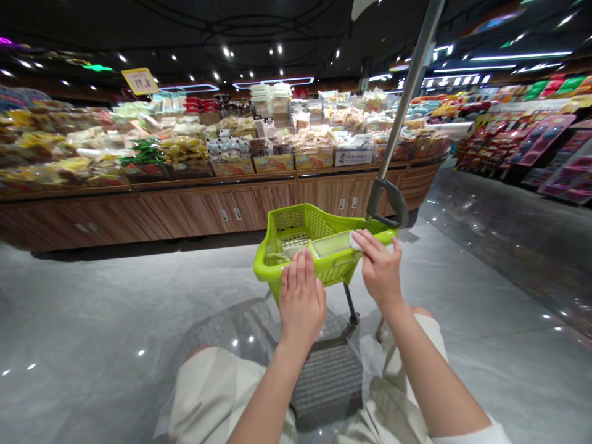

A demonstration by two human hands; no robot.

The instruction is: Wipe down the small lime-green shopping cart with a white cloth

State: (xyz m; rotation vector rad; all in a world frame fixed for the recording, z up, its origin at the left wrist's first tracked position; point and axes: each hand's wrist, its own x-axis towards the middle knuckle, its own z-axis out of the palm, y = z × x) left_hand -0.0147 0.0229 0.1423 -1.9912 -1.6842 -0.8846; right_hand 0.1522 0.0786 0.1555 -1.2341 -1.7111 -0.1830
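Note:
A lime-green shopping basket [282,268] on wheels stands on the grey floor in front of me, its long grey handle [407,98] rising up to the right. My left hand [301,296] lies against the basket's near rim with its fingers together and stretched out flat. My right hand [382,268] pinches the corner of a clear, flat plastic package [330,245] with a greenish tint, which rests across the basket's near rim. Part of the package lies inside the basket.
A long wooden display counter [222,206] heaped with packaged snacks runs across the back, with a yellow price sign [140,81] above it. Shelves of coloured goods [536,145] line the right side. Glossy grey floor [92,320] spreads all around. My knees in light shorts [210,394] are below.

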